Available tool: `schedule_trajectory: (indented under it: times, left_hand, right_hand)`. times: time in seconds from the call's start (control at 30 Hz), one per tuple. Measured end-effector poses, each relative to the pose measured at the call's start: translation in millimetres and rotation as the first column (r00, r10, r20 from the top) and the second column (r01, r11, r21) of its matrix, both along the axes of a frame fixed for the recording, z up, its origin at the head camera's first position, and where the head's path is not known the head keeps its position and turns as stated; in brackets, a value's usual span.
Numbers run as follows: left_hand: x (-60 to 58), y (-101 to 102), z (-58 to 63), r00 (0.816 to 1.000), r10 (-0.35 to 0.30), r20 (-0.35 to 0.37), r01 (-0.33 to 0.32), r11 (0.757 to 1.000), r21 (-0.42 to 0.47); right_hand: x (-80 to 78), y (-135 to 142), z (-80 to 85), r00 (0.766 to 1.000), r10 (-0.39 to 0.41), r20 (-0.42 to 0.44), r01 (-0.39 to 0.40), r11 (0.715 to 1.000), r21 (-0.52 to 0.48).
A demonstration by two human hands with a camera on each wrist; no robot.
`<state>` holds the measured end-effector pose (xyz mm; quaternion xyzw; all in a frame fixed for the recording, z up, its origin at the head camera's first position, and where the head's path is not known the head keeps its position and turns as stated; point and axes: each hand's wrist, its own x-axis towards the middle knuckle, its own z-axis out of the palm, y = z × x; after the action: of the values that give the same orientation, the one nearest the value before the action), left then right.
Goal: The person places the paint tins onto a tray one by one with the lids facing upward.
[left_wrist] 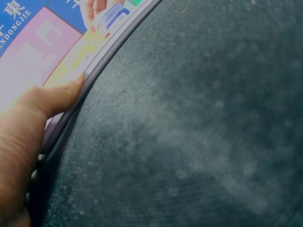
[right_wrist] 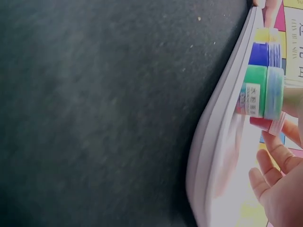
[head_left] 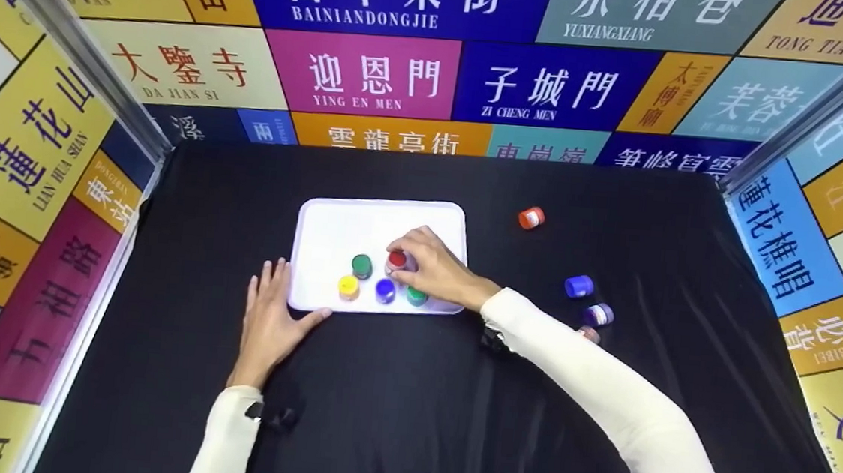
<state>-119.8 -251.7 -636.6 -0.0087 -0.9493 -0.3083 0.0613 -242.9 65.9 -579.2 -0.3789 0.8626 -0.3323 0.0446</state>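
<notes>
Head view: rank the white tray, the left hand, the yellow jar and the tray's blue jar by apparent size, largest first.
1. White tray
2. Left hand
3. Yellow jar and the tray's blue jar: too alike to rank.

Jars [head_left: 362, 266] stand on the tray [head_left: 332, 229], four more jars [head_left: 578, 286] lying to its right.

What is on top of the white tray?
On the tray: a yellow jar, a blue jar and two green jars; the right hand grips a red jar. What that hand covers cannot be seen.
</notes>
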Motion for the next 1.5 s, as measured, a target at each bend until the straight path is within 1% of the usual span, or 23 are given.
schedule_trajectory:
  times: [0.37,0.5,0.63,0.97,1.27,1.5]
  left_hand:
    - [-0.8,0.8,2.1,1.000,-0.008,0.002,0.008,1.000,-0.012]
    - [-0.4,0.2,1.5,1.000,-0.007,0.001,0.007,1.000,-0.008]
    - [-1.3,1.3,1.0,1.000,-0.012,-0.005,0.012,1.000,-0.007]
    - [-0.7,-1.1,-0.3,1.000,-0.012,-0.007,0.012,1.000,-0.014]
    - [-0.1,-1.7,-2.2,1.000,-0.006,0.000,0.006,1.000,-0.007]
    - [-1.0,0.3,-0.3,1.000,-0.008,0.000,0.008,1.000,-0.009]
  right_hand:
    - [1.0,-6.7,-1.0,0.999,0.040,-0.030,-0.040,0.999,0.029]
    - [1.4,-2.9,1.0,0.999,0.038,0.001,-0.038,0.999,0.022]
    - [1.3,10.7,6.2,1.000,0.017,0.024,-0.017,1.000,0.010]
    - [-3.0,57.4,14.7,0.997,-0.081,0.012,0.081,0.995,-0.059]
    - [-4.4,94.7,15.5,0.986,-0.164,0.004,0.164,0.983,-0.084]
    - [-1.0,122.2,16.1,0.979,-0.202,0.010,0.202,0.974,-0.100]
